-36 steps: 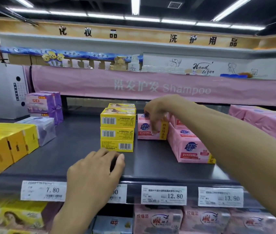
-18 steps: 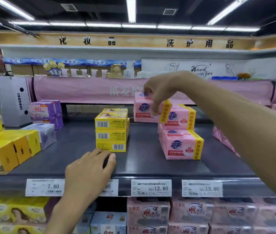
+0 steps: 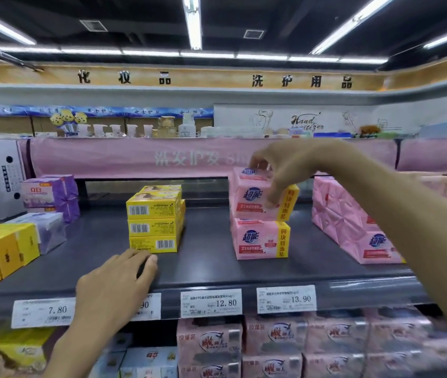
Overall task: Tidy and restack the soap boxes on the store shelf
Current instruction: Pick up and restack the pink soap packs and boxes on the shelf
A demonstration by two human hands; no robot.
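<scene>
On the dark shelf [image 3: 211, 268] my right hand [image 3: 279, 170] grips a pink soap pack [image 3: 255, 197] by its top and front, resting it on a second pink soap pack [image 3: 260, 238] below. To the left stands a stack of three yellow soap boxes [image 3: 154, 222], barcodes facing me. My left hand [image 3: 115, 290] rests on the shelf's front edge just in front of that stack, fingers loosely bent, holding nothing. A row of pink soap packs [image 3: 353, 227] lies to the right, partly hidden by my right forearm.
Purple soap packs [image 3: 50, 195] and large yellow boxes [image 3: 1, 255] fill the shelf's left end. Price tags [image 3: 211, 302] line the front rail. More pink and yellow packs sit on the shelf below. A pink banner hangs above the shelf opening.
My right hand lifted a pink pack from beside the yellow stack, carried it right and set it on top of another pink pack. The left hand stayed on the shelf edge.
</scene>
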